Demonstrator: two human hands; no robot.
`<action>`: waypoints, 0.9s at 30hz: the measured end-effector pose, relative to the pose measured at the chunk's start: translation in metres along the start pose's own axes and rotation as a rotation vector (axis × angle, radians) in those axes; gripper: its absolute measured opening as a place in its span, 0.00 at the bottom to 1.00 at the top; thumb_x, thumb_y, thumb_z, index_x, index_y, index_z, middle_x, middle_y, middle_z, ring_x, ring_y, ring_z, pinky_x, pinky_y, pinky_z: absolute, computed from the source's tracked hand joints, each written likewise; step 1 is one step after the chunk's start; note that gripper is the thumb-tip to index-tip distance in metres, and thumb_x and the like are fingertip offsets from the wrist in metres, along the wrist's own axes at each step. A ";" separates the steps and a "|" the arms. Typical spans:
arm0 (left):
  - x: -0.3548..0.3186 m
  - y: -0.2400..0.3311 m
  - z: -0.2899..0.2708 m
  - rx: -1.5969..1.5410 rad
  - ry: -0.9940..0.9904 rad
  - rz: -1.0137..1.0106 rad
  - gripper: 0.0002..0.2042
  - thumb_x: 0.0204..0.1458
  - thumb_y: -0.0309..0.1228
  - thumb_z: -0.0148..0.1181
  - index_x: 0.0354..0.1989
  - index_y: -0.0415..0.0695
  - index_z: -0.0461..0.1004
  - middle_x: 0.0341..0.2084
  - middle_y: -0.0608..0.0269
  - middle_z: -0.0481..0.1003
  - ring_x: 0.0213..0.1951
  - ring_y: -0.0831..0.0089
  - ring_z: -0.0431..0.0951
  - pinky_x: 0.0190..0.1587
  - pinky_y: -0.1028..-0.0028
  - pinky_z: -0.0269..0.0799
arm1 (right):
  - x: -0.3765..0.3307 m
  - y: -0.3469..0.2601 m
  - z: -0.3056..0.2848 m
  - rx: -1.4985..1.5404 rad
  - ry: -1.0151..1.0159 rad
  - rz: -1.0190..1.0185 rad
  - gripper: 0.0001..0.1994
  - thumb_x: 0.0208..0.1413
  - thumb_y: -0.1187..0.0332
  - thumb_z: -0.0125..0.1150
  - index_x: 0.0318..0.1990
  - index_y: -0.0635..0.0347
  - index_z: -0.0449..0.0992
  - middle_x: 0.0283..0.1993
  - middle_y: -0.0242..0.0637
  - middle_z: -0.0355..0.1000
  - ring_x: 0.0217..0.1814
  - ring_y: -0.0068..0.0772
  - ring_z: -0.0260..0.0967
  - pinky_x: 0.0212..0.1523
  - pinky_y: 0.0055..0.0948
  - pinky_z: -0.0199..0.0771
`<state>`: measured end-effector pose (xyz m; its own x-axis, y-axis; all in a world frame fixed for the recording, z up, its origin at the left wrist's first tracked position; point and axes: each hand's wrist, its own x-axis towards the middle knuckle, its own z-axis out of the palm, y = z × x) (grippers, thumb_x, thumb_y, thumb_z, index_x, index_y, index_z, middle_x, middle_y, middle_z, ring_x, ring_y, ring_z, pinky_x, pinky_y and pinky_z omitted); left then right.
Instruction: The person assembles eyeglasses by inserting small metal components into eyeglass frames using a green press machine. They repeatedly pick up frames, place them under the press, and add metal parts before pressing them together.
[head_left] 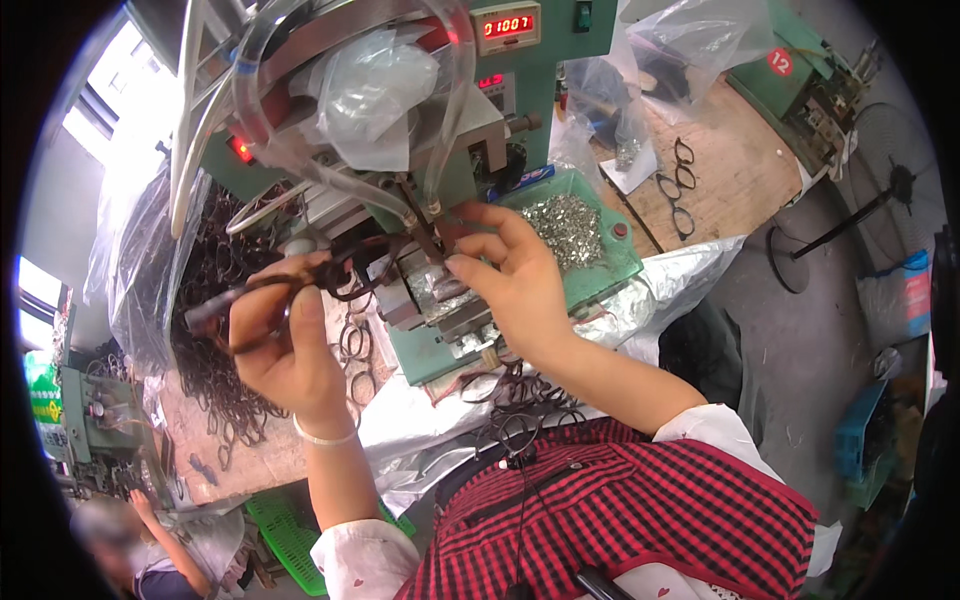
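Specs frame (338, 275) in LH (285, 340), RH (510, 275) prob. apart

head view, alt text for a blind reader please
A person's left hand holds a dark eyeglass frame at a green bench machine, with the right hand close to its metal tooling. A green tray of small shiny pieces sits to the right, a heap of dark frames to the left.

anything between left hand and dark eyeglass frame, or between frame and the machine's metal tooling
Nothing visible: the left hand grips the dark eyeglass frame, its far end beside the metal tooling; the right hand is on the tooling's other side.
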<state>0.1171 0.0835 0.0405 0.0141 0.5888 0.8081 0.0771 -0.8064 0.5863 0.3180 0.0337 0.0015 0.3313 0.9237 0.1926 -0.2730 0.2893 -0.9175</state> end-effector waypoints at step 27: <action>-0.094 0.039 -0.001 0.500 -0.365 0.201 0.20 0.49 0.20 0.68 0.52 0.45 0.79 0.53 0.55 0.78 0.51 0.55 0.77 0.60 0.56 0.73 | 0.054 0.067 -0.133 -1.428 0.029 -0.622 0.07 0.46 0.73 0.63 0.34 0.63 0.77 0.51 0.51 0.75 0.56 0.55 0.72 0.52 0.49 0.75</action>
<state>0.1177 -0.0033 -0.0122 0.4077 0.4810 0.7761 0.4915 -0.8320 0.2574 0.4374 0.0693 -0.0963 0.0827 0.7437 0.6634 0.9575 0.1254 -0.2599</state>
